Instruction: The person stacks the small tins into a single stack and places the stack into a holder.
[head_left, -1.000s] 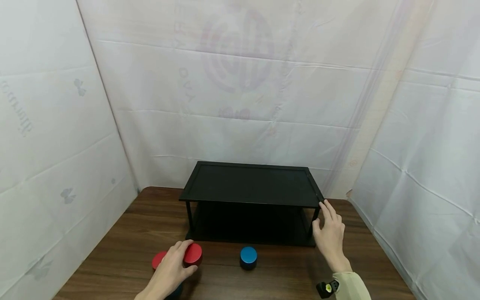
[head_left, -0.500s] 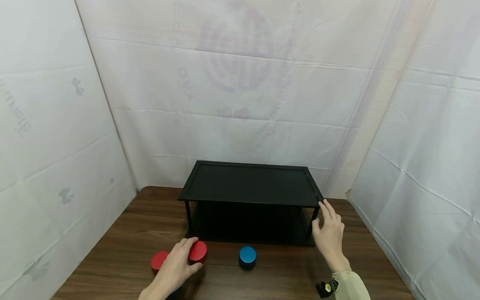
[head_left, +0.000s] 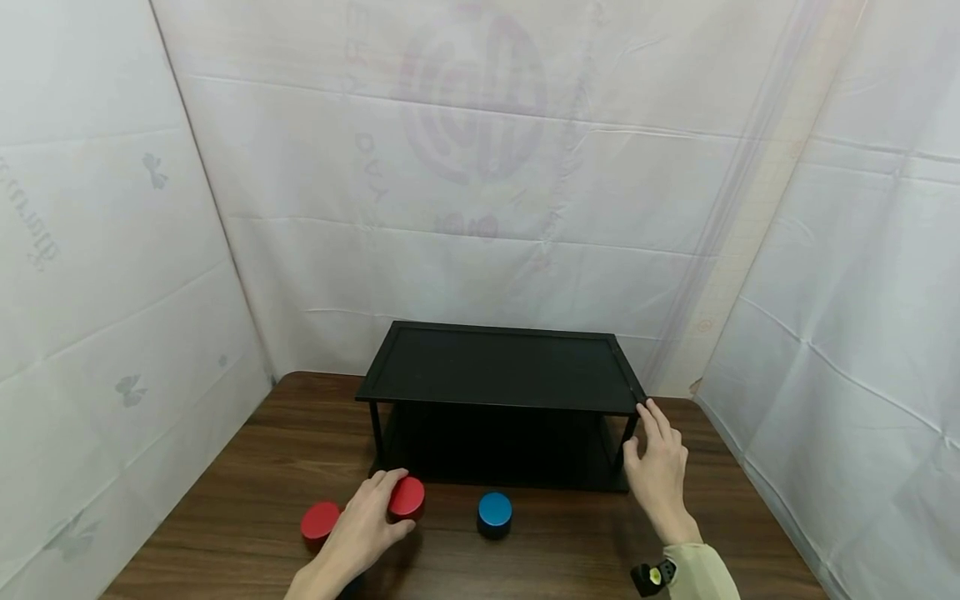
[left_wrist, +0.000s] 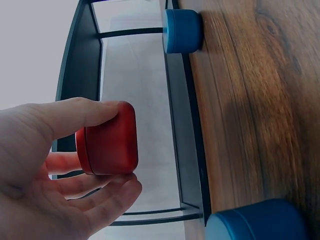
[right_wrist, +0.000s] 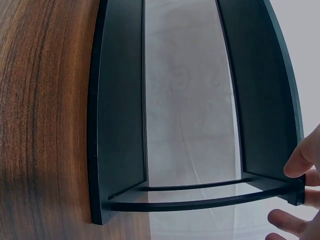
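Note:
My left hand (head_left: 363, 521) grips a red round tin (head_left: 407, 498) by its sides, thumb opposite the fingers. In the left wrist view, this tin (left_wrist: 112, 142) appears lifted off the wooden tabletop. Another red tin (head_left: 320, 521) stands to the left of that hand. A blue tin (head_left: 495, 514) stands on the wood in front of a black two-tier shelf (head_left: 502, 367). A second blue tin (left_wrist: 257, 222) shows in the left wrist view, mostly hidden by the hand from above. My right hand (head_left: 660, 471) holds the shelf's upper right front corner with thumb and fingers.
The shelf's lower tier (right_wrist: 120, 110) sits low on the wooden table (head_left: 300, 442), joined to the top by thin posts. White sheeting (head_left: 480, 167) encloses the table at the back and both sides.
The left hand has moved to the right and slightly away from me with the red tin, uncovering more of the other red tin. My right hand stays at the shelf corner.

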